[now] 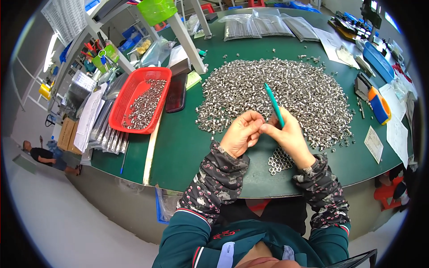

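Note:
My left hand (242,134) is closed in a pinch, its fingertips meeting those of my right hand in front of the pile. Anything between these fingertips is too small or hidden to make out. My right hand (289,136) grips a teal pen (273,103), which points up and away from me. Beyond both hands spreads a large heap of small silvery metal rings (272,85), like nuts or short sleeves. Beside my right wrist, a small flat group of rings (279,161) lies close together in rows, on end with their holes showing.
On the left stand a red plastic basket (117,107) with more metal pieces and a dark phone (176,93). Clear bags (243,27) lie at the far edge. An orange and blue tool (379,105), a card (373,144) and a blue tray (378,61) are on the right.

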`<action>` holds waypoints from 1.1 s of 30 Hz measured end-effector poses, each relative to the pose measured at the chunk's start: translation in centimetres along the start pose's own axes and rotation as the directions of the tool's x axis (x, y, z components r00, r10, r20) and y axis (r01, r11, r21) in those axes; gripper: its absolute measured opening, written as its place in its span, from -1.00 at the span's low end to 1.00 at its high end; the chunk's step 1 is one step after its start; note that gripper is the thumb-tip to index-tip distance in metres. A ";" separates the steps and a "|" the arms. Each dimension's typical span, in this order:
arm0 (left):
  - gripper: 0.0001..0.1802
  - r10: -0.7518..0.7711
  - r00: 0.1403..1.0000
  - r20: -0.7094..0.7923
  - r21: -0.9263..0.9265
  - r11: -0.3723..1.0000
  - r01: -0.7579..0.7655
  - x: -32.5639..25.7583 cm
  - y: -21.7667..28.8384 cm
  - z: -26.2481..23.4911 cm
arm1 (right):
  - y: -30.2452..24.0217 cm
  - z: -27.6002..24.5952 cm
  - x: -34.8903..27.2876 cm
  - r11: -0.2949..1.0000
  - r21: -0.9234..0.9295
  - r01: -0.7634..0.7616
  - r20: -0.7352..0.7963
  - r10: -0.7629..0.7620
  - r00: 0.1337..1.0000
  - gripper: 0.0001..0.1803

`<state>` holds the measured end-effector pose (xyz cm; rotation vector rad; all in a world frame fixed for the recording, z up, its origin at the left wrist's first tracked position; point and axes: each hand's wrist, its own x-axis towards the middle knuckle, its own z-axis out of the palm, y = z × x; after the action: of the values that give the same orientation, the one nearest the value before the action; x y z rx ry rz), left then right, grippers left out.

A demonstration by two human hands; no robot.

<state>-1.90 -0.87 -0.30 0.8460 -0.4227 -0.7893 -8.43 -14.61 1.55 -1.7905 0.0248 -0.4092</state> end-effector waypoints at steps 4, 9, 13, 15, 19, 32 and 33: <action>-0.91 -0.075 0.994 0.082 -0.105 0.991 0.083 0.1 -0.5 -0.5 | 0.4 0.2 0.2 0.918 0.384 -0.097 0.102 0.062 0.993 -0.79; -0.89 -0.061 0.998 0.011 -0.086 0.994 0.062 0.3 -0.7 -0.4 | 0.6 -0.4 0.2 0.884 0.449 -0.130 0.029 0.131 0.991 -0.87; -0.88 -0.009 0.999 -0.047 -0.119 0.993 0.003 0.5 -0.5 -0.9 | 1.0 -1.1 0.0 0.926 0.367 -0.089 -0.045 0.113 0.993 -0.86; -0.88 0.014 0.998 -0.057 -0.131 0.991 -0.021 0.5 -0.5 -1.2 | 0.9 -1.2 -0.3 0.963 0.247 -0.111 -0.094 0.138 0.986 -0.86; -0.88 0.022 0.997 -0.073 -0.164 0.986 -0.033 0.6 -0.4 -1.3 | 2.0 -1.4 -0.3 0.994 0.061 0.088 -0.191 -0.075 0.979 -0.85; -0.84 0.062 0.990 -0.123 -0.168 0.982 -0.082 0.7 0.0 -1.3 | 1.4 -2.1 -0.7 1.000 0.009 0.007 -0.152 -0.005 0.988 -0.88; -0.83 0.069 0.991 -0.118 -0.162 0.983 -0.088 0.7 -0.1 -1.4 | 1.4 -2.1 -0.7 1.000 0.010 -0.016 -0.148 0.017 0.989 -0.88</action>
<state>-0.60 -0.67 -1.21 0.7085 -0.2845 -0.6901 -9.45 -16.80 0.45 -1.7466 0.1420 -0.5291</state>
